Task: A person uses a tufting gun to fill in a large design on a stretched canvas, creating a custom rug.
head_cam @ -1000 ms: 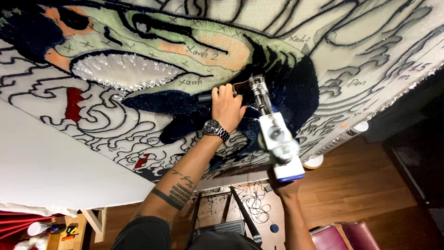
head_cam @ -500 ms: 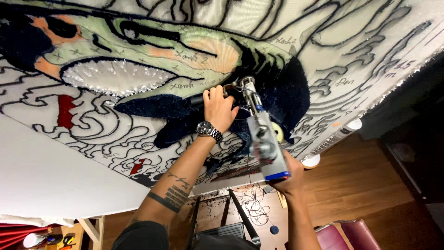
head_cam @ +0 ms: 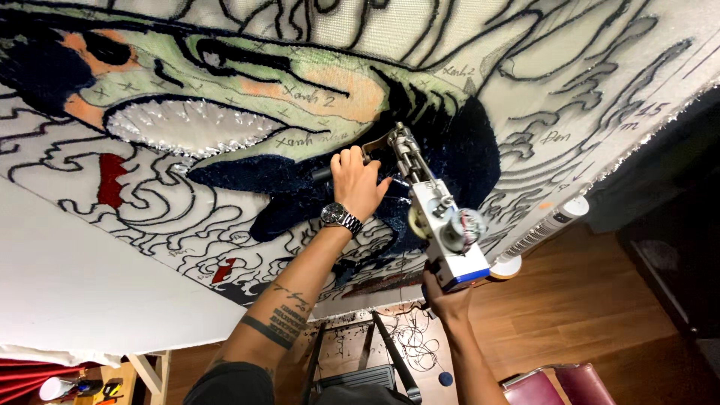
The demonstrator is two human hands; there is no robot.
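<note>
1. Against the stretched backing cloth (head_cam: 570, 67), near the middle of the frame, you have the tufting gun (head_cam: 435, 217) with its needle end pressed into the dark navy patch (head_cam: 465, 150).
2. Your left hand (head_cam: 356, 184) is wrapped closed around the gun's front handle, fingers curled tight on it, wristwatch (head_cam: 341, 217) just below.
3. Your right hand (head_cam: 446, 296) grips the rear of the gun under the white-and-blue motor housing; fingers mostly hidden, so how they close I cannot tell exactly (it clearly carries the weight).
4. Done, by the look of it: a good part of the navy area around the gun is filled with pile, plus the white toothed mouth (head_cam: 184, 124), two small red patches (head_cam: 111, 178), and black outlines.
5. Partly done: the green and orange head zones (head_cam: 315, 82) look thin, with marker crosses showing.
6. Left: most of the outlined swirls at lower left (head_cam: 172, 217) and upper right are bare cloth (a lot remains, I judge).
7. Wooden floor (head_cam: 600, 322) and a white tower fan (head_cam: 551, 225) sit beyond.
</note>
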